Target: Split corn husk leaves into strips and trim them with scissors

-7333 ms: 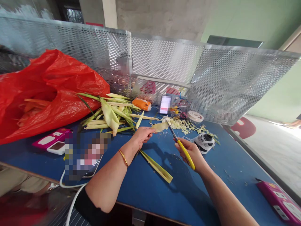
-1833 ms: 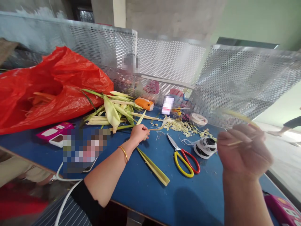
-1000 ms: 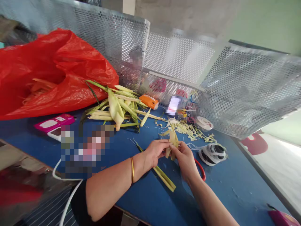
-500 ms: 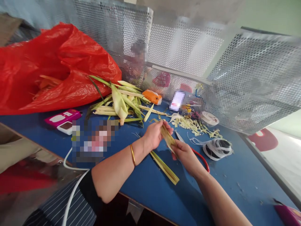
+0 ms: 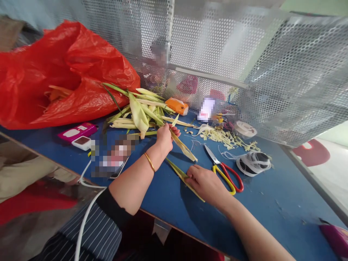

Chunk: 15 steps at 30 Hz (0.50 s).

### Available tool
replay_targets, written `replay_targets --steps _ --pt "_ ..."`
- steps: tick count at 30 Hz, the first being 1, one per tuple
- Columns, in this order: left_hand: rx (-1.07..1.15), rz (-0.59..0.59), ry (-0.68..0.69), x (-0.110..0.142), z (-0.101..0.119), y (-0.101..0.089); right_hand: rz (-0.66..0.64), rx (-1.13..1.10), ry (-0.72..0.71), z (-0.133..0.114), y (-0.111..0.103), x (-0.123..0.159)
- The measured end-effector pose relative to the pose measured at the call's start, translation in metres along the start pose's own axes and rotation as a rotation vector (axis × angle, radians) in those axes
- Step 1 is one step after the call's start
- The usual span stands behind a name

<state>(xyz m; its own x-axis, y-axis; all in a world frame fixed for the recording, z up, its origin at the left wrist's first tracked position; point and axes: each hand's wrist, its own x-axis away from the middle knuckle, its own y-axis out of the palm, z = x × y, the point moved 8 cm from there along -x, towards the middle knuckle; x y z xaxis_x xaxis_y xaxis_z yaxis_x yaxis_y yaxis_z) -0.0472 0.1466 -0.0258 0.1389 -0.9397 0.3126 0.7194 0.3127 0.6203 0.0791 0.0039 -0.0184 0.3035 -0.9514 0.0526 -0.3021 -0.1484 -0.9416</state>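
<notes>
My left hand point(image 5: 164, 137) is closed around a pale yellow leaf strip point(image 5: 185, 148) that slants down to the right above the blue table point(image 5: 168, 195). My right hand point(image 5: 204, 182) rests knuckles up on a long green folded leaf point(image 5: 178, 171) lying on the table, fingers curled onto it. Scissors point(image 5: 224, 171) with one yellow and one red handle lie just right of that hand. A pile of green and pale leaves point(image 5: 138, 112) lies behind my left hand.
A red plastic bag point(image 5: 62, 72) with more leaves fills the far left. Leaf trimmings point(image 5: 228, 139), a coil of white string point(image 5: 254, 162), a tape roll point(image 5: 245, 128), an orange object point(image 5: 177, 106) and pink devices point(image 5: 77, 131) lie about. A perforated metal screen point(image 5: 244, 65) closes the back.
My hands have parted: the left carried the pale strip back toward the leaf pile, the right let go and dropped onto the green leaf on the table. The scissors show again.
</notes>
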Motion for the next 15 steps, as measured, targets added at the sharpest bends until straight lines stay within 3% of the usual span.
replay_targets --steps 3,5,7,8,9,11,12,13,15 --pt "0.040 -0.032 0.030 -0.001 0.012 0.002 -0.062 -0.195 0.086 0.018 -0.012 0.005" --pt "0.087 -0.056 0.052 -0.001 0.026 0.002 -0.227 -0.517 0.137 0.036 -0.019 0.012" --pt "0.130 -0.040 0.067 0.001 0.041 -0.001 -0.242 -0.765 0.167 0.056 -0.035 0.015" --pt "0.143 -0.057 0.036 0.003 0.046 -0.001 -0.144 -0.888 0.193 0.068 -0.047 0.013" --pt "0.145 -0.115 -0.050 0.007 0.045 0.003 0.054 -1.004 0.230 0.084 -0.062 0.012" --pt "0.082 -0.328 -0.391 0.023 0.026 0.019 0.407 -1.173 0.315 0.111 -0.079 0.013" --pt "0.057 -0.453 -0.519 0.035 0.018 0.028 0.511 -1.214 0.355 0.117 -0.080 0.013" --pt "0.025 -0.532 -0.578 0.044 0.012 0.033 0.549 -1.235 0.379 0.119 -0.077 0.012" --pt "-0.175 -0.580 -0.583 0.051 -0.004 0.033 0.513 -1.238 0.381 0.111 -0.067 0.004"
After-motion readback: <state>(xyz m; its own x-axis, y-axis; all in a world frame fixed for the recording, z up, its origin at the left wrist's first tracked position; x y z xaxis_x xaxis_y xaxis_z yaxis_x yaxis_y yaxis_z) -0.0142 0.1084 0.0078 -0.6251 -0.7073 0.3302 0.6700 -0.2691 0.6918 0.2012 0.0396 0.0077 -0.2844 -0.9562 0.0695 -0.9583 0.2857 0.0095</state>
